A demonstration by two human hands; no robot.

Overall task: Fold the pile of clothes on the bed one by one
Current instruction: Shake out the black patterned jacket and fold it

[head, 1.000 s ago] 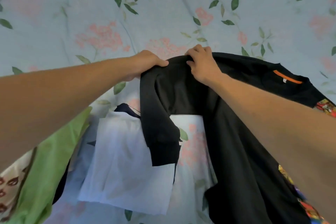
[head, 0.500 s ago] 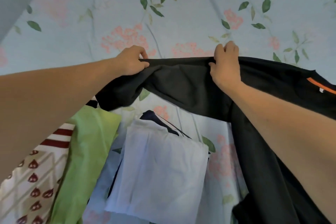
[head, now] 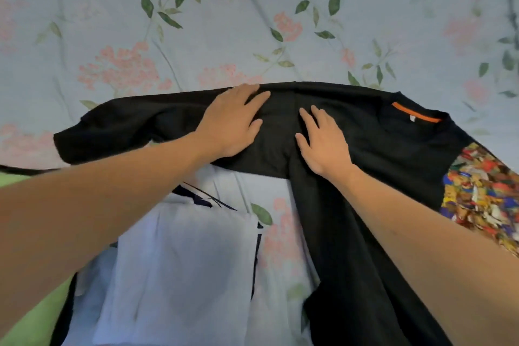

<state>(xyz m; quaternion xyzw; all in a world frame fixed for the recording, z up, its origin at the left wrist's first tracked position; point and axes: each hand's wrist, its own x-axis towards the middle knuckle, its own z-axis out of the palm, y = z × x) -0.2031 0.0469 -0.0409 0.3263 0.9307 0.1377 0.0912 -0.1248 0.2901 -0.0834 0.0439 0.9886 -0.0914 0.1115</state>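
Shirt is spread across the bed, sleeve stretched toward 9 o'clock. Both hands, left hand and right hand, are laid flat on it. Folded clothes are stacked at 6 o'clock, another garment at 8 o'clock.

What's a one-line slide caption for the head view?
Both hands, left and right, press flat on a black shirt spread across the floral bedsheet, folded white garment nearby.

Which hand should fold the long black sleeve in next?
Probably the left hand: it rests flat on the black shirt nearest that sleeve. The right hand lies farther, toward the collar.
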